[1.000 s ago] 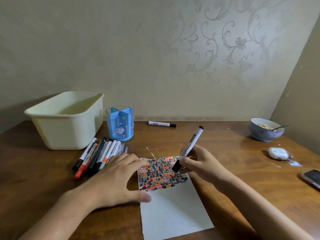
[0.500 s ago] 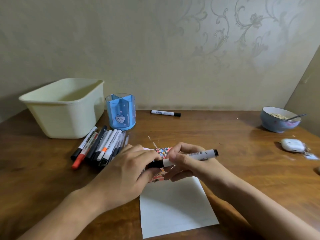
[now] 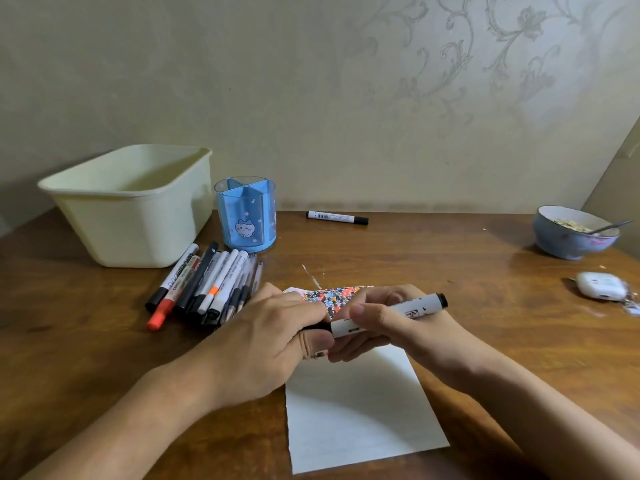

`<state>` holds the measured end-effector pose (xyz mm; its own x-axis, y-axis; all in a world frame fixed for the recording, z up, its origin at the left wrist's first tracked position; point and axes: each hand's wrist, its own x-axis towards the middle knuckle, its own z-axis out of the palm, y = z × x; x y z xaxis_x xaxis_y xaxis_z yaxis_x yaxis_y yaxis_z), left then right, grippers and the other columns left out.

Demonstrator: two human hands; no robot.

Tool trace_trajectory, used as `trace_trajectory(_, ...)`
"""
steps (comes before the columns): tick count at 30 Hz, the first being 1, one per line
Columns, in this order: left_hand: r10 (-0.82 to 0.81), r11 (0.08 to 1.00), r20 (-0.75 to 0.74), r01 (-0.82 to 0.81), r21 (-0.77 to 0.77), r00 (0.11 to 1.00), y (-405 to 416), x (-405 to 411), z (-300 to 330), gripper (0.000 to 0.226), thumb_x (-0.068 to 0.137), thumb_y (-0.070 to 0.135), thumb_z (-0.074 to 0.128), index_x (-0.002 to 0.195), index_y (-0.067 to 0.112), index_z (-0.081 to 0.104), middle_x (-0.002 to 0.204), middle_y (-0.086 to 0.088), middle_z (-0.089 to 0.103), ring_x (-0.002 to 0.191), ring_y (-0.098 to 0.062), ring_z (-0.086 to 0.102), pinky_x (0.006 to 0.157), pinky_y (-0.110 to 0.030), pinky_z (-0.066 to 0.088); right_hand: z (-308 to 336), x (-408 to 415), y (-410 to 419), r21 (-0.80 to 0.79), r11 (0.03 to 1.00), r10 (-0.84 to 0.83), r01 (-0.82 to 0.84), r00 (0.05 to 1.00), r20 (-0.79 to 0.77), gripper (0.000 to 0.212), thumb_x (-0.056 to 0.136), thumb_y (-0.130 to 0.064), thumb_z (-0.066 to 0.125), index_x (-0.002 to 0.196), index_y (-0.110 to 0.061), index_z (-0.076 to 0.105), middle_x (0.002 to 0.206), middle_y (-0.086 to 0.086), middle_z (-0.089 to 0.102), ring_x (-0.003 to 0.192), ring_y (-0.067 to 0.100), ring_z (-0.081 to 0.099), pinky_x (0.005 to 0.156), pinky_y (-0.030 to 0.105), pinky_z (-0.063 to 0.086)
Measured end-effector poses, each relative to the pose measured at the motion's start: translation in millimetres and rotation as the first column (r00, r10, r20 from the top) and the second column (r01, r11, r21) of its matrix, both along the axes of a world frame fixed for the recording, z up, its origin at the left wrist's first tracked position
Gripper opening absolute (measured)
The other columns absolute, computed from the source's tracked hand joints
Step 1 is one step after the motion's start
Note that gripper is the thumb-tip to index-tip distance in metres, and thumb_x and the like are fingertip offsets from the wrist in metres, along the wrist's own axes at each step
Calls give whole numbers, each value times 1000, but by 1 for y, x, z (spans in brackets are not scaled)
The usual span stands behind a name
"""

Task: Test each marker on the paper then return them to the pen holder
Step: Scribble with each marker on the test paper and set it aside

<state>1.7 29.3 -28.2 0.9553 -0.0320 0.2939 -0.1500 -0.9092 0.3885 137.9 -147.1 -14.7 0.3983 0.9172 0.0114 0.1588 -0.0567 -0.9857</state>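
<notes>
Both hands meet over the near middle of the wooden surface (image 3: 433,251), holding one white marker (image 3: 388,315) level above the paper (image 3: 356,410). Left hand (image 3: 263,344) pinches the marker's black cap end (image 3: 317,328) between thumb and fingers; right hand (image 3: 398,327) curls around the barrel. Paper lies beneath them, its far end covered in coloured dabs. Left of the hands, a bunch of markers (image 3: 204,289) lies loose. Behind that stands a blue pen holder (image 3: 245,216), beside a cream tub (image 3: 131,206) at the far left. Another marker (image 3: 337,217) lies along the far edge; a bowl (image 3: 573,233) sits far right.
</notes>
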Motion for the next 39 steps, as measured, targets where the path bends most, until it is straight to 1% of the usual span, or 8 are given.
trace_trajectory(4,-23,998,-96,18,-54,995,5,-3,2,37,99,56,33,78,31,51,78,13,54,89,-4,41,77,-16,32,3,6,-4,46,997,70,-69,997,-10,27,91,-29,61,92,-3,71,96,24,75,90,40,73,86,47,58)
trace_trajectory(7,27,991,-43,-32,-131,999,28,-6,9,40,95,67,31,75,40,53,71,11,57,78,-9,50,72,-21,36,11,27,-18,153,978,-135,143,989,-63,27,88,-20,55,83,-6,77,85,28,73,78,38,72,76,41,59)
trace_trajectory(10,116,975,68,-101,-198,991,40,-9,17,34,98,59,36,84,39,60,64,4,59,67,-17,59,67,-29,44,12,42,-25,157,956,-246,247,969,-32,33,91,-37,61,82,-9,77,83,21,74,77,32,73,71,34,59)
trace_trajectory(14,177,981,69,-169,-100,982,32,-8,15,21,93,48,39,95,39,58,78,15,64,89,-5,56,78,-7,30,2,43,-21,35,974,-225,224,974,30,41,85,-39,69,94,1,69,91,21,75,88,35,74,76,36,61)
trace_trajectory(19,155,986,20,-156,52,988,24,-6,5,19,100,41,29,100,41,48,93,26,52,104,4,46,86,-16,32,2,40,-20,-23,990,-137,138,990,27,25,80,-24,81,97,-8,71,102,20,74,96,33,73,78,36,62)
trace_trajectory(26,252,916,-353,-104,388,901,19,-8,1,95,60,103,27,144,62,10,103,22,20,108,-8,23,102,-31,32,-6,38,-16,-82,980,-166,179,975,147,18,81,-22,76,86,-6,70,83,16,76,73,28,74,62,30,61)
trace_trajectory(31,304,902,-368,-141,408,879,20,-7,3,100,57,104,31,146,61,11,108,20,21,107,-10,20,97,-30,31,-4,40,-17,-60,991,-105,116,980,170,28,74,-22,78,94,-5,71,94,15,76,83,29,75,65,29,62)
trace_trajectory(39,325,907,-407,-159,390,854,20,-6,8,99,58,102,35,146,61,13,108,20,23,106,-9,19,93,-31,29,-16,33,-9,-86,973,-160,213,898,410,15,86,-26,74,89,-13,69,75,2,74,64,19,74,62,31,61)
